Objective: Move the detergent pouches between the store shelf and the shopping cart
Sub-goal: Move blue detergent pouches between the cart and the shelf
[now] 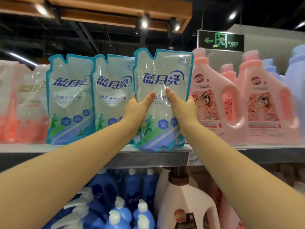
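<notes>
I hold a pale blue-green detergent pouch [162, 71] upright at the front edge of the top shelf [66, 147]. My left hand [137, 107] grips its left side with the thumb across the front. On the right side, my right hand [184, 106] grips the same way. The pouch's bottom touches or hovers just at the shelf lip. Two matching pouches [70, 96] [113, 90] stand on the shelf to its left. No shopping cart is in view.
Pink softener jugs [214, 100] stand right of the held pouch, pale blue bottles [295, 75] beyond. Pink-white pouches [24, 103] fill the shelf's left end. Below are blue pump bottles [125, 210] and a large white jug [183, 200]. An exit sign [221, 40] hangs above.
</notes>
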A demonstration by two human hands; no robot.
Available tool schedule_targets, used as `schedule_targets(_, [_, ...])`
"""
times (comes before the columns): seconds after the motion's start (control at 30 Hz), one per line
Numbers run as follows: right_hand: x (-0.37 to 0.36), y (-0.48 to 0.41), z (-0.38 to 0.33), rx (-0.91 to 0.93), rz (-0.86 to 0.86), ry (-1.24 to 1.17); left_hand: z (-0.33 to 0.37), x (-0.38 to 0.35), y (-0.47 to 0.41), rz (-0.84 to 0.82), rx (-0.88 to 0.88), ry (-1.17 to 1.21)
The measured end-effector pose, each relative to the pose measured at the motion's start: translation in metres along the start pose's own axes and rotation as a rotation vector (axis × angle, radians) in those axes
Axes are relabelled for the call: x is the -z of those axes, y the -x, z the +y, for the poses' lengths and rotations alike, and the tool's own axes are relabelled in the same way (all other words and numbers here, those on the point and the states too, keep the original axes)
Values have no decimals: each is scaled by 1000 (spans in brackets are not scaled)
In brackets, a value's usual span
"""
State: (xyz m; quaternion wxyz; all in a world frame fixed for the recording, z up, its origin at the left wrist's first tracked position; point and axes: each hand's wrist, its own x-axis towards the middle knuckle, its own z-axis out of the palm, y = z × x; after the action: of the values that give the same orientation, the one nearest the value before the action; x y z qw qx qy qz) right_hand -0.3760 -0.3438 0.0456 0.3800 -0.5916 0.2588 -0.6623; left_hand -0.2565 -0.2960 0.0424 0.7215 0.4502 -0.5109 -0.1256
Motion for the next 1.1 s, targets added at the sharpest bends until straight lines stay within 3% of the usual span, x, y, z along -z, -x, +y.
schedule_targets(0.8, [6,29,-1,-61,13,104,6,-5,28,22,27,-156])
schedule_targets(1.1, [29,74,-15,62,3,243,20,-19,87,247,-269,-367])
